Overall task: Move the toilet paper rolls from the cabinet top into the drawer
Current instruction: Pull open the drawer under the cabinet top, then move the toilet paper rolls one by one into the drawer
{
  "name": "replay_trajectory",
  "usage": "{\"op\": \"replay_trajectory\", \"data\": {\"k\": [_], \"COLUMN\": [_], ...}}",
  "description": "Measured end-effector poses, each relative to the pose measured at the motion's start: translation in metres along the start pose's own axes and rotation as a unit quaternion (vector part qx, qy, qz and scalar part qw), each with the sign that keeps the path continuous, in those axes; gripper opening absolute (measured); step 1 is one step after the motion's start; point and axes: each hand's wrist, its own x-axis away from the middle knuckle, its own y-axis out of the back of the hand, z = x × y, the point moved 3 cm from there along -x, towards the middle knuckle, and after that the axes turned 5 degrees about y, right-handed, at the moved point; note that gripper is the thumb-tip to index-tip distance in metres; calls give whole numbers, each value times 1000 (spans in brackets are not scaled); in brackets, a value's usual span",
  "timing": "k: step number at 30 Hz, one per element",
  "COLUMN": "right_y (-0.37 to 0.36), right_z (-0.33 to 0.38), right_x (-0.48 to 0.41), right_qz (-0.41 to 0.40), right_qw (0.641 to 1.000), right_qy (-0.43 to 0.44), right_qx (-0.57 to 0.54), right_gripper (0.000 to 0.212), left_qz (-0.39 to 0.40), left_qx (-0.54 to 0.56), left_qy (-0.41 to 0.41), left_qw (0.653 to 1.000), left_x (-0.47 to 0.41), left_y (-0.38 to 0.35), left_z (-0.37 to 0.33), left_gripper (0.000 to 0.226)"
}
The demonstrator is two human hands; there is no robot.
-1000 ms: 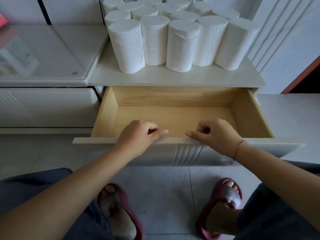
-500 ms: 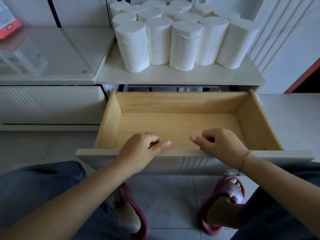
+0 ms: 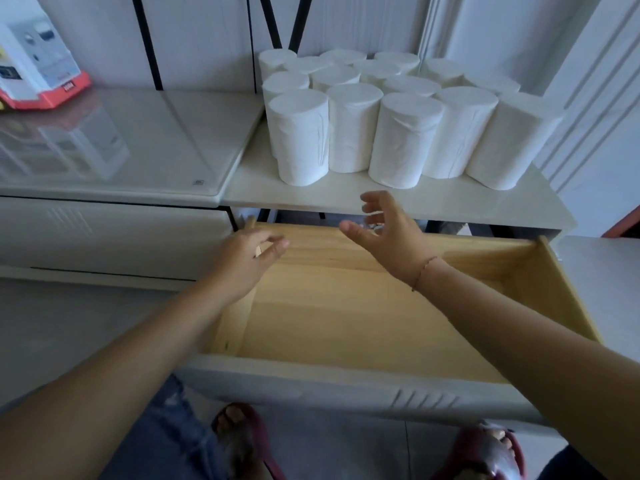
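Note:
Several white toilet paper rolls [image 3: 405, 140] stand upright in a tight cluster on the white cabinet top [image 3: 346, 199]. Below it the wooden drawer [image 3: 346, 306] is pulled out, its inside bare. My left hand [image 3: 247, 263] hovers over the drawer's back left corner, fingers relaxed and holding nothing. My right hand [image 3: 388, 230] is raised above the drawer's back edge, fingers spread, just short of the front rolls and touching none of them.
A lower glass-topped cabinet [image 3: 121, 150] adjoins on the left, with a white and red box [image 3: 38, 71] at its back. The drawer's white front panel [image 3: 346, 393] juts toward me over my feet in red slippers [image 3: 242, 441]. A wall stands close on the right.
Both hands let go of the drawer's front edge and rose toward the rolls. The drawer came out a little farther before that, and my view shifted upward.

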Motion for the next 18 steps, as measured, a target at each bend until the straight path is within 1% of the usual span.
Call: {"op": "replay_trajectory", "data": {"k": [2, 3, 5, 7, 9, 11, 12, 15, 18], "right_y": [-12, -17, -25, -27, -29, -30, -32, -39, -43], "right_z": [11, 17, 28, 38, 46, 53, 55, 59, 59], "right_x": [-33, -48, -79, -106, -130, -148, -156, -168, -172], "right_qz": [-24, -34, -59, -92, -119, -131, -133, -133, -144], "right_qw": [999, 998, 995, 988, 980, 972, 968, 960, 966], "right_qy": [30, 46, 78, 112, 138, 151, 156, 158, 152], "right_qx": [0, 9, 30, 51, 82, 119, 141, 188, 152], "right_gripper": [73, 75, 76, 76, 77, 80, 81, 72, 60], "left_qz": [-16, -17, -11, -10, -10, -11, -17, -37, -41], "left_qx": [-5, 10, 43, 22, 7, 10, 10, 28, 54], "left_qy": [27, 33, 19, -5, 0, 2, -3, -2, 11], "left_qw": [999, 999, 999, 1000, 1000, 1000, 1000, 999, 998], "left_x": [-13, -16, -18, -21, -25, -29, -30, -32, -35], "left_y": [0, -2, -9, -16, -20, -21, -22, -25, -25], "left_z": [18, 24, 31, 34, 39, 42, 43, 46, 47], "left_gripper": [46, 45, 45, 45, 54, 66, 68, 67, 68]}}
